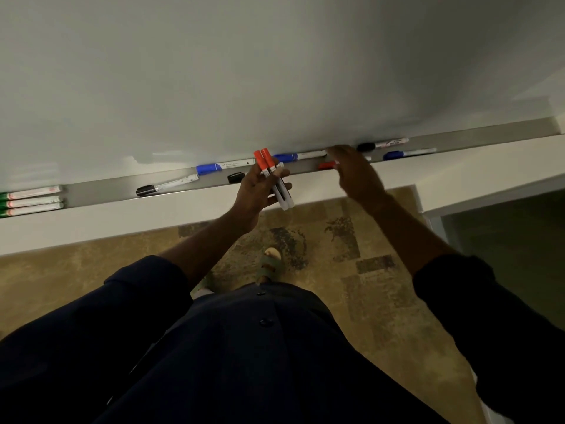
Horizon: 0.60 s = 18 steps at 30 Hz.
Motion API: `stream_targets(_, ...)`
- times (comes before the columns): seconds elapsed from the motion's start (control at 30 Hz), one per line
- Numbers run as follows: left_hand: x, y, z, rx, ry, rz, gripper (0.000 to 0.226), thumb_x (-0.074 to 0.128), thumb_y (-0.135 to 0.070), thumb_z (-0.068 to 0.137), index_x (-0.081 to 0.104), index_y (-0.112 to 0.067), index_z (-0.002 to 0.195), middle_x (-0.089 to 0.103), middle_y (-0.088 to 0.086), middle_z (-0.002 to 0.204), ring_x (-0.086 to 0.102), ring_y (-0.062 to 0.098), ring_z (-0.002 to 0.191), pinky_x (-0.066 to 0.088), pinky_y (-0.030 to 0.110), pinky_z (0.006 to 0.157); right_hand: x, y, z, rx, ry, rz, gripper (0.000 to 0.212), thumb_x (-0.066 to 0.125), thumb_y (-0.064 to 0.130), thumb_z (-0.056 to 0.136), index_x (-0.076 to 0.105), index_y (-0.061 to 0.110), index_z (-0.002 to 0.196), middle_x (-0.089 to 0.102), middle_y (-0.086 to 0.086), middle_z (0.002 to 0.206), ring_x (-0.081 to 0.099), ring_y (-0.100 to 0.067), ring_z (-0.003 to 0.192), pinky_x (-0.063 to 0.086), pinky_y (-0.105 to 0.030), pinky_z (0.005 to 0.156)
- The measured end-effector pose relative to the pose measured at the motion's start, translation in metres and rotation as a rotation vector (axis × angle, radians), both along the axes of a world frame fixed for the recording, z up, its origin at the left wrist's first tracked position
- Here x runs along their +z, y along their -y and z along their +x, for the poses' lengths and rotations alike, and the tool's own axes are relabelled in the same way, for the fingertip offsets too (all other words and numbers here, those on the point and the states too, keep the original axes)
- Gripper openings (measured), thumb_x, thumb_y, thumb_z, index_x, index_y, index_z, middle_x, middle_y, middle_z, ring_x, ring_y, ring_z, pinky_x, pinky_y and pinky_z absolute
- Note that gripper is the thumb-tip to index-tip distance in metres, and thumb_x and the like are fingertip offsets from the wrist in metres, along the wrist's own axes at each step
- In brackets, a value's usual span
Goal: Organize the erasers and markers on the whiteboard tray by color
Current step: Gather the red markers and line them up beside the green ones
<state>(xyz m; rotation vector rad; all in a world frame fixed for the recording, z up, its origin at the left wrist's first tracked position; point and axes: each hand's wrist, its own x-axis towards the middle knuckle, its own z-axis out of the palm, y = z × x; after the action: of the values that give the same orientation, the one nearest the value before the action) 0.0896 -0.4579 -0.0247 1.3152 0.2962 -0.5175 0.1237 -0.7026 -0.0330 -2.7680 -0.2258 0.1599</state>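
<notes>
Markers are partly sorted: three green markers (30,200) lie grouped at the tray's (101,191) left end. Left hand (260,186) clasps two red markers (272,175); right hand (351,169), fingers spread, reaches a third red marker (326,165). Blue and black ones lie scattered.

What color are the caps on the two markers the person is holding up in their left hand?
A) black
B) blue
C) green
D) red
D: the left hand grips two markers whose caps at the top are bright red-orange, while the green-capped markers lie grouped at the far left of the tray.
</notes>
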Motion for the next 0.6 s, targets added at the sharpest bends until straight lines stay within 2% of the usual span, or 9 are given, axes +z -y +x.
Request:
stream_targets(0.1,-0.001,0.001,-0.003,0.005,0.002,-0.002,0.039,0.060,-0.019,0.103,0.052,-0.008,0.139,0.067,0.019,0.134,0.070,0.038,0.114,0.062,0.040,0.089,-0.005,0.030,0.013,0.091,-0.153,-0.184,0.043,0.055,0.001,0.097,0.053,0.007,0.140,0.054,-0.016,0.143,0.050,-0.034,0.133,0.042,-0.047,0.113)
stream_targets(0.17,-0.001,0.000,-0.003,0.008,0.008,-0.007,0.038,0.062,-0.019,0.102,0.054,-0.009,0.137,0.068,0.018,0.132,0.072,0.033,0.109,0.062,0.041,0.090,-0.004,0.035,0.019,0.147,-0.158,-0.247,0.040,0.058,0.005,0.097,0.057,0.008,0.136,0.057,-0.015,0.137,0.057,-0.035,0.123,0.047,-0.048,0.106)
stream_targets(0.33,0.004,-0.005,-0.002,0.035,0.021,-0.005,0.026,0.069,-0.023,0.098,0.065,-0.016,0.123,0.072,0.020,0.122,0.076,0.027,0.102,0.064,0.036,0.084,0.003,0.031,0.029,0.224,-0.111,-0.199,0.029,0.063,0.005,0.093,0.068,0.006,0.122,0.064,-0.015,0.120,0.063,-0.035,0.108,0.051,-0.045,0.097)
stream_targets(0.4,0.005,-0.007,-0.003,0.073,0.017,-0.009,0.024,0.070,-0.023,0.097,0.067,-0.017,0.120,0.073,0.019,0.121,0.076,0.032,0.106,0.063,0.037,0.083,0.007,0.023,0.031,0.234,-0.100,-0.124,0.028,0.067,0.010,0.092,0.069,0.006,0.120,0.065,-0.015,0.116,0.063,-0.034,0.106,0.052,-0.043,0.092)
stream_targets(0.47,0.005,-0.010,-0.005,0.108,0.017,-0.022,0.022,0.070,-0.022,0.097,0.068,-0.021,0.119,0.074,0.016,0.121,0.075,0.033,0.108,0.063,0.036,0.083,0.013,0.003,0.031,0.220,-0.089,0.031,0.027,0.067,0.012,0.092,0.068,0.005,0.118,0.065,-0.015,0.112,0.063,-0.030,0.102,0.051,-0.035,0.087)
stream_targets(0.57,0.002,-0.013,-0.008,0.151,0.028,-0.038,0.031,0.068,-0.021,0.099,0.065,-0.020,0.130,0.074,0.015,0.123,0.073,0.034,0.112,0.063,0.039,0.090,0.026,-0.042,0.025,0.155,-0.102,0.364,0.030,0.068,0.010,0.091,0.063,0.009,0.121,0.069,-0.010,0.111,0.065,-0.012,0.094,0.049,-0.008,0.078)
stream_targets(0.6,0.001,-0.014,-0.008,0.164,0.026,-0.044,0.033,0.067,-0.022,0.100,0.064,-0.018,0.132,0.074,0.017,0.124,0.073,0.034,0.113,0.062,0.042,0.093,0.029,-0.058,0.021,0.124,-0.117,0.463,0.031,0.069,0.011,0.091,0.061,0.011,0.121,0.070,-0.007,0.109,0.065,-0.005,0.090,0.049,-0.003,0.075)
